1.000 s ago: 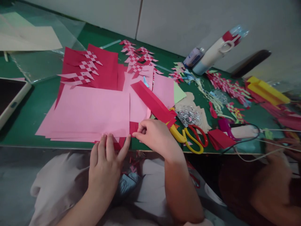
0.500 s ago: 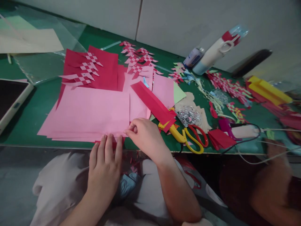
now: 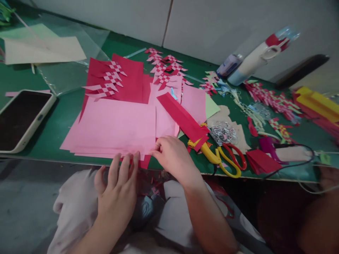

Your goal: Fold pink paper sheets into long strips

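A stack of pink paper sheets (image 3: 116, 123) lies at the table's front edge. Its top sheet's near right corner is at the fingertips of my right hand (image 3: 176, 155), whose thumb and forefinger are pinched together there. My left hand (image 3: 119, 190) is open, fingers spread and slightly bent, with the tips at the stack's front edge. Between the hands a strip of red paper (image 3: 144, 162) shows from under the pink sheets. Woven pink-and-red paper fish (image 3: 109, 79) lie on red sheets (image 3: 132, 76) behind the stack.
A folded red strip (image 3: 182, 116) lies over yellow-handled scissors (image 3: 212, 153). Beside them are red-handled scissors (image 3: 237, 155) and a pile of small silvery pieces (image 3: 224, 132). A phone (image 3: 25, 116) lies left. A bottle (image 3: 254, 58) and can (image 3: 229, 65) stand behind. Another person's arm is at right.
The view has shifted, so the table's things appear farther right. My left fingers have bent and drawn back a little from the paper, and more red paper shows. My right hand keeps its pinch.
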`<state>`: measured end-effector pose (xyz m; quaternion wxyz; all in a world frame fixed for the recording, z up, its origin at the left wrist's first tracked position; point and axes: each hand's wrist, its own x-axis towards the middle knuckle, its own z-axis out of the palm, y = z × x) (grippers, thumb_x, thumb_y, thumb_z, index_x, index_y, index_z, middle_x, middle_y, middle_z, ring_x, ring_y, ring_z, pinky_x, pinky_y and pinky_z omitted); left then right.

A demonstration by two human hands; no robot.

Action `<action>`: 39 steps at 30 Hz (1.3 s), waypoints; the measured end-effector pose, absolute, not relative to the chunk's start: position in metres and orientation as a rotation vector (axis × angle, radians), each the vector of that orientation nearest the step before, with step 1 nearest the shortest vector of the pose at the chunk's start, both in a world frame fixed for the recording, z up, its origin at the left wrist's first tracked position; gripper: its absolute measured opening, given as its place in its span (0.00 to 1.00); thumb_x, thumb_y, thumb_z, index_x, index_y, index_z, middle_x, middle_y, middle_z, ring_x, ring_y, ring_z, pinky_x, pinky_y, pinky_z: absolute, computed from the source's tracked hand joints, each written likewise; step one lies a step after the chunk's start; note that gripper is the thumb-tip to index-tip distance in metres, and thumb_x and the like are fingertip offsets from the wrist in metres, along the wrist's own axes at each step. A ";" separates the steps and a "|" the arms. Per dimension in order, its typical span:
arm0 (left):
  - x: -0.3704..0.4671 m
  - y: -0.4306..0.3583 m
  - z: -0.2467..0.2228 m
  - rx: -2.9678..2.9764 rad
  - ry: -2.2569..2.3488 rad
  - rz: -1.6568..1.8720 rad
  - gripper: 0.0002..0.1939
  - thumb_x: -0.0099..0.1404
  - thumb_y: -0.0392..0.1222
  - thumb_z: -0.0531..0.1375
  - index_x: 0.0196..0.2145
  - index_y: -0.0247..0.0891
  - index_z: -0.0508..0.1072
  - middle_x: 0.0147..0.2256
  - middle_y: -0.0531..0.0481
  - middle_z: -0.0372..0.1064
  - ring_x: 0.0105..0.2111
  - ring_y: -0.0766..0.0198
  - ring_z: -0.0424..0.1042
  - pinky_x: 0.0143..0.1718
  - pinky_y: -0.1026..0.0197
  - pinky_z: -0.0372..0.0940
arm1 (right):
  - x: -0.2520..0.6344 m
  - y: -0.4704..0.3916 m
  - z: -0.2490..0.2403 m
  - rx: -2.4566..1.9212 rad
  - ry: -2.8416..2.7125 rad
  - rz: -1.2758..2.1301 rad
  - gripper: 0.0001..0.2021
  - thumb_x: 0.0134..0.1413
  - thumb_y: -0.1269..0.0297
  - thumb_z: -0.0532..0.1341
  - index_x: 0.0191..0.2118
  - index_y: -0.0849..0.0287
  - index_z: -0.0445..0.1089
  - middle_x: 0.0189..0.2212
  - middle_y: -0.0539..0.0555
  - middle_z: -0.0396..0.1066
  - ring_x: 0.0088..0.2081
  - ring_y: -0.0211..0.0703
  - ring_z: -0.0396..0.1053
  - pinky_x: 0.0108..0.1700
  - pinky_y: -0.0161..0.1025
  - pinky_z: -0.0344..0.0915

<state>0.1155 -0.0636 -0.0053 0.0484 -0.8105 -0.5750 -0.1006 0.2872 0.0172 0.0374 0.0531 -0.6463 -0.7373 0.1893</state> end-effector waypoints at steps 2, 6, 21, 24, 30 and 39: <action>0.108 -0.062 -0.004 -2.472 -1.783 -0.278 0.37 0.67 0.32 0.50 0.69 0.41 0.42 0.60 0.35 0.62 0.63 0.40 0.54 0.57 0.36 0.51 | 0.288 0.018 0.037 -1.951 -2.228 0.594 0.09 0.57 0.61 0.63 0.29 0.60 0.72 0.31 0.54 0.74 0.35 0.44 0.69 0.37 0.39 0.58; 0.097 -0.060 -0.001 -2.504 -1.770 -0.272 0.37 0.67 0.33 0.52 0.69 0.43 0.42 0.59 0.36 0.63 0.63 0.40 0.55 0.57 0.38 0.51 | 0.290 0.019 0.038 -1.948 -2.191 0.628 0.10 0.56 0.62 0.64 0.26 0.59 0.71 0.29 0.52 0.74 0.34 0.42 0.68 0.36 0.38 0.57; 0.038 -0.051 0.011 -2.362 -1.974 -0.166 0.36 0.68 0.35 0.51 0.69 0.49 0.42 0.60 0.36 0.59 0.64 0.37 0.52 0.57 0.35 0.53 | 0.289 0.022 0.042 -2.005 -2.160 0.698 0.09 0.52 0.63 0.67 0.25 0.59 0.70 0.26 0.50 0.73 0.30 0.39 0.67 0.32 0.36 0.55; 0.028 -0.051 0.012 -2.346 -1.982 -0.194 0.37 0.68 0.35 0.51 0.69 0.52 0.41 0.60 0.36 0.59 0.63 0.35 0.53 0.56 0.33 0.54 | 0.290 0.022 0.041 -1.993 -2.170 0.674 0.10 0.52 0.63 0.67 0.23 0.58 0.70 0.25 0.50 0.72 0.30 0.39 0.67 0.31 0.35 0.54; 0.014 -0.048 0.017 -2.315 -1.976 -0.199 0.36 0.69 0.36 0.50 0.69 0.52 0.39 0.58 0.34 0.60 0.61 0.33 0.55 0.53 0.31 0.54 | 0.289 0.023 0.043 -2.017 -2.166 0.695 0.10 0.52 0.64 0.66 0.23 0.59 0.69 0.24 0.49 0.71 0.27 0.37 0.65 0.30 0.35 0.53; -0.004 -0.048 0.023 -2.276 -1.965 -0.079 0.27 0.69 0.40 0.48 0.65 0.38 0.59 0.55 0.31 0.62 0.58 0.34 0.57 0.50 0.34 0.56 | 0.287 0.026 0.046 -2.107 -2.156 0.735 0.11 0.51 0.61 0.67 0.23 0.58 0.68 0.22 0.48 0.68 0.25 0.36 0.62 0.29 0.34 0.50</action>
